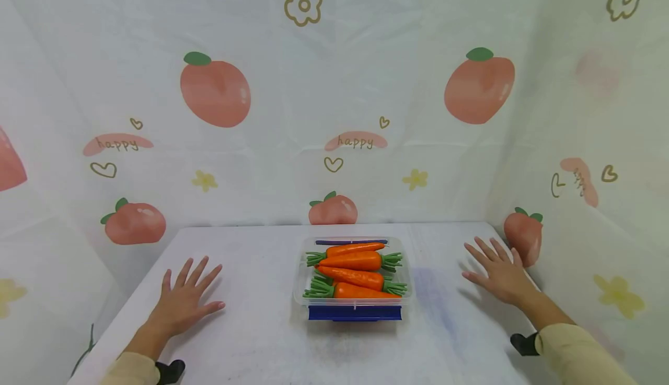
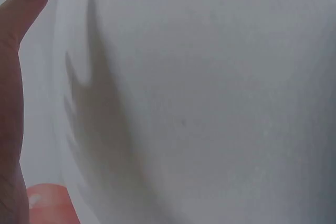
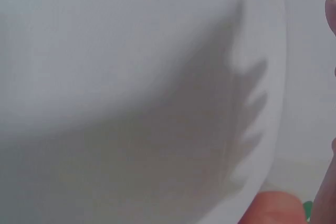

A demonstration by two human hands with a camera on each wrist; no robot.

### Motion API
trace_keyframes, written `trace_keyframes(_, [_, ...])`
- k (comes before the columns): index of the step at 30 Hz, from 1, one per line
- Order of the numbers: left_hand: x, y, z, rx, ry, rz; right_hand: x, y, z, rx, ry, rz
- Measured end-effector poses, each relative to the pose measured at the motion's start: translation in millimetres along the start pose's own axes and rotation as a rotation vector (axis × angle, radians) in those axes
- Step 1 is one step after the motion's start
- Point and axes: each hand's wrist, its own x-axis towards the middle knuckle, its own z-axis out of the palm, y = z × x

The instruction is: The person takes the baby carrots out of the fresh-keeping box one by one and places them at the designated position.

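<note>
In the head view, a clear plastic food container (image 1: 299,280) with blue side clips stands on the white table (image 1: 251,338). Several orange carrots (image 1: 350,261) with green stem stubs lie inside it, stacked crosswise. My left hand (image 1: 183,303) is spread to the left of the container, palm down and apart from it. Off to the right, my right hand (image 1: 500,276) is also spread, near the table's right edge, and holds nothing. Both wrist views show mostly tabletop with a hand's shadow; only a strip of the left hand (image 2: 10,103) and of the right hand (image 3: 325,192) appears.
A white curtain (image 1: 345,42) printed with peaches, flowers and hearts hangs behind the table and along both sides. The blue clip (image 1: 355,313) on the container's near side hangs down. A dark cord (image 1: 90,347) shows beyond the table's left edge.
</note>
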Motion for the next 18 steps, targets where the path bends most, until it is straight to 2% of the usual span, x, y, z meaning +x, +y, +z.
trace_keyframes(9, [7.2, 11.0, 2.5, -0.06, 0.054, 0.048, 13.9, -22.7, -6.9, 0.052, 0.061, -0.052])
trace_keyframes(14, [13.3, 24.2, -1.3, -0.108, 0.113, 0.088, 22.5, -34.9, -8.4, 0.12, 0.092, -0.075])
trace_keyframes(18, [18.8, 37.7, -5.7, -0.157, 0.127, 0.1, 30.6, -48.4, -11.6, 0.177, 0.109, -0.089])
